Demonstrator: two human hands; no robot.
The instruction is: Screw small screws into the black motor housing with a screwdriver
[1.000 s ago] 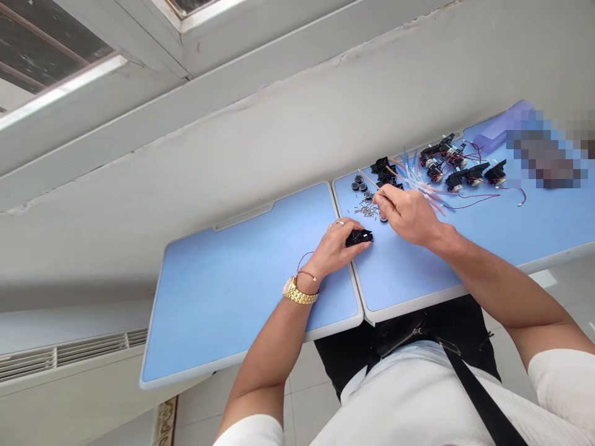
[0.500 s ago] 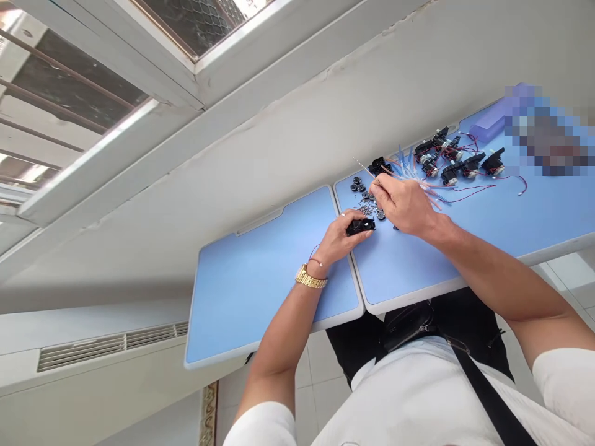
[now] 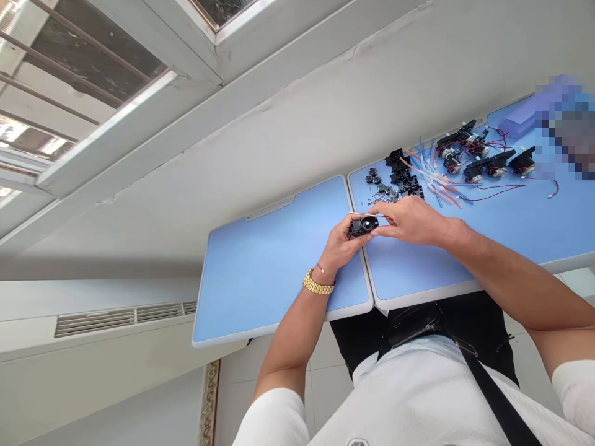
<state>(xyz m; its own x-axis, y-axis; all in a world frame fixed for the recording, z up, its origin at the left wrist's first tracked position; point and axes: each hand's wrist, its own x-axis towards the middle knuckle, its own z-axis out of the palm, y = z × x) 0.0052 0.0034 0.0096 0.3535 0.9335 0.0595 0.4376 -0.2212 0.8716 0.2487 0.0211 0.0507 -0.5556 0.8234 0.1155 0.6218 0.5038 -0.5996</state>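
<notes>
Where two pale-blue plastic folding tabletops (image 3: 279, 266) meet at a seam, a working surface above a white-tiled floor (image 3: 325, 396); far left, a white wall vent (image 3: 121, 319). On the seam near the middle, both bare hands raised together: left hand (image 3: 339, 248), with a gold link watch (image 3: 318, 285) and thin red cord at the wrist, curled around the underside of a black plastic housing with a round dark centre (image 3: 364, 225); left fingers wrapped close, their tips mostly hidden. Right hand (image 3: 409, 222) reaching in from the right, fingers pressed together, pinching the housing's right edge. Along the housing's far edge, a thin silvery pin or tool tip (image 3: 360, 214), too fine to identify.

Far right, apparently finished: a loose row of black wired units with red leads (image 3: 474, 164), about seven, exact count unclear. Nearer the seam, apparently awaiting work: a cluster of bare black housings (image 3: 402, 178), a bundle of blue and orange plastic strips (image 3: 434, 174), small round black discs (image 3: 374, 176), and a scatter of tiny metal screws (image 3: 379, 201). Judged from these piles, part of the batch done, several housings and many small parts left. Far right corner: blurred, unreadable.
</notes>
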